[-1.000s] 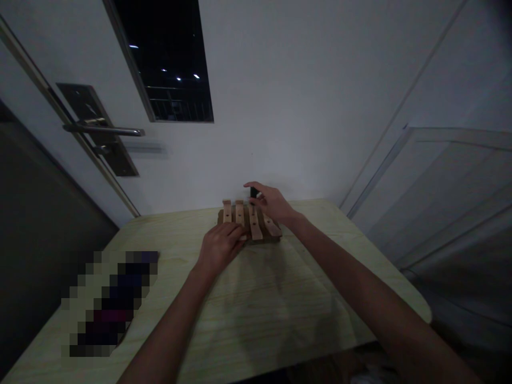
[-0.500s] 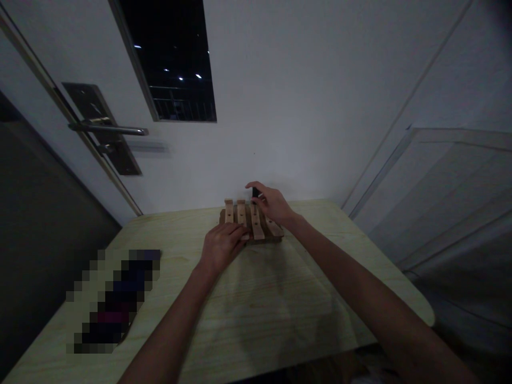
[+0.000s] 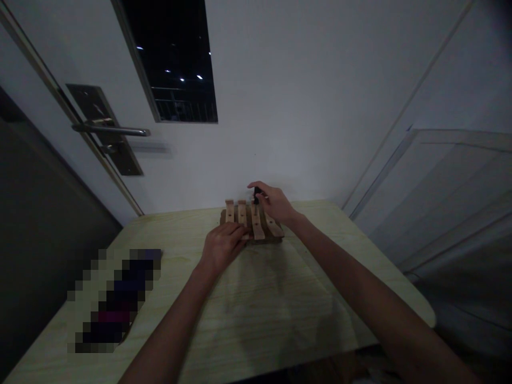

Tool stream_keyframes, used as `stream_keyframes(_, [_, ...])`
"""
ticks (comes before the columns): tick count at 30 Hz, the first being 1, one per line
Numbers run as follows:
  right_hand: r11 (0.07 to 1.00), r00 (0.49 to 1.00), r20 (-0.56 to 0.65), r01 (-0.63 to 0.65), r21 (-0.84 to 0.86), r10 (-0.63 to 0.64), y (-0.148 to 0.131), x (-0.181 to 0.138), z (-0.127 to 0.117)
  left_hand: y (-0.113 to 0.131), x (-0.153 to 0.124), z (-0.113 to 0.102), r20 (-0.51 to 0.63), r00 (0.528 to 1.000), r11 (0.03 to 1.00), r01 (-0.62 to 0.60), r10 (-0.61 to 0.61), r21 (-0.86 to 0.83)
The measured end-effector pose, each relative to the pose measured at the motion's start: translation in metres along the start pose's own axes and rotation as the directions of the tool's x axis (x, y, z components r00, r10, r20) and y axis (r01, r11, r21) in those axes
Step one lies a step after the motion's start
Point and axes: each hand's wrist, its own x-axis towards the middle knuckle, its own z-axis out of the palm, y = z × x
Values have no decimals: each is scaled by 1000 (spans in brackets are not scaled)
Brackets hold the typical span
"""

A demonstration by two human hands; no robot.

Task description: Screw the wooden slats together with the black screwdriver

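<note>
A small wooden rack lies at the table's far edge, with several pale, bent wooden strips on a darker wooden base. The strips have round holes and raised far ends. My left hand grips the rack's near left edge, its fingers closed over the strips there. In my right hand is a black-handled screwdriver, held upright between thumb and fingers. Its shaft points down onto the third strip from the left. The exact contact at its tip is too small and dim to make out.
The rack is on a pale wood-grain table against a white door. A metal door handle juts out at upper left. A blurred-out dark object lies on the table's left side.
The screwdriver handle tilts slightly differently in my right hand, which has shifted a little. My left hand keeps its place on the rack. The whole view has moved slightly.
</note>
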Motion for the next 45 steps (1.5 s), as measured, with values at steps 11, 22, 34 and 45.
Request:
stream_keyframes(11, [975, 989, -71, -140, -174, 130, -4, 7, 8, 0, 0, -1, 18, 1000, 1000, 21, -22, 22])
stream_keyframes(22, [989, 994, -22, -109, -100, 107, -5, 3, 11, 1, 0, 1, 5, 999, 999, 33, -33, 4])
stream_keyframes(34, [971, 997, -53, -70, -229, 60, -1, 1, 9, 2, 2, -1, 2, 999, 999, 34, -34, -16])
stream_keyframes(45, [999, 1000, 8, -21, 40, 21, -2, 2, 5, 4, 2, -3, 22, 999, 999, 48, -49, 11])
